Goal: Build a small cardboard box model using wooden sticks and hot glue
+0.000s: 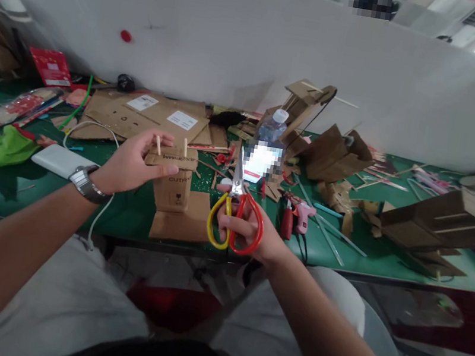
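My right hand (pixel 243 227) holds a pair of scissors (pixel 235 220) with one yellow and one red handle, the blades pointing up and away from me. My left hand (pixel 141 160) grips the top of a small cardboard structure (pixel 172 189), thumb on the near side and fingers behind. Two short wooden sticks (pixel 185 147) poke up from its top. Below, the structure stands on a flat cardboard base (pixel 181 220) near the table's front edge. Just beyond the scissors is a lit phone (pixel 258 162).
A clear bottle (pixel 273 124) stands behind the phone. Right of my hand lie a pink glue gun (pixel 303 215) and a red-handled tool (pixel 287 222). Cardboard models (pixel 335 154) and scraps spread rightward. A white power bank (pixel 62 161) with a cable lies left, before flattened cardboard (pixel 139 117).
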A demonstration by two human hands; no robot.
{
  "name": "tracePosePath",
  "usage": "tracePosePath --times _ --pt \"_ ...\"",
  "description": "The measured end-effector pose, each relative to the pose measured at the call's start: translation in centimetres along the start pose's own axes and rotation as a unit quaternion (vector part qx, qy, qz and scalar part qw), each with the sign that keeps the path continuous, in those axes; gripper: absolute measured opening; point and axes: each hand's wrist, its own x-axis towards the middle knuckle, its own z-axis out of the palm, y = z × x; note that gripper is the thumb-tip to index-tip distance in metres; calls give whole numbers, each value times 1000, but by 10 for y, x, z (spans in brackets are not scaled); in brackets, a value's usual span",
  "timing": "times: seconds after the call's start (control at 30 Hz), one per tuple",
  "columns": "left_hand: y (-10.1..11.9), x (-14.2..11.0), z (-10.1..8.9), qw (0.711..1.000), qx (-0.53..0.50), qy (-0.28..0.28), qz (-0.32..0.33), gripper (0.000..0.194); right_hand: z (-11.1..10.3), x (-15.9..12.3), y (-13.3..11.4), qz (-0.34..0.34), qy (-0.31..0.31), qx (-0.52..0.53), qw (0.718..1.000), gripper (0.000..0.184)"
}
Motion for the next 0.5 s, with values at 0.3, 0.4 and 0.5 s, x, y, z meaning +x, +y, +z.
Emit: tracePosePath --times 0.3,0.4,0.5 --pt "19 -15 16 989 129 79 5 62 32 -15 17 114 -25 74 990 65" --pt "26 -22 24 985 153 81 31 57 39 -18 24 121 -42 80 989 65" --pt "29 -25 29 985 148 80 45 56 42 -21 24 130 -55 79 987 66"
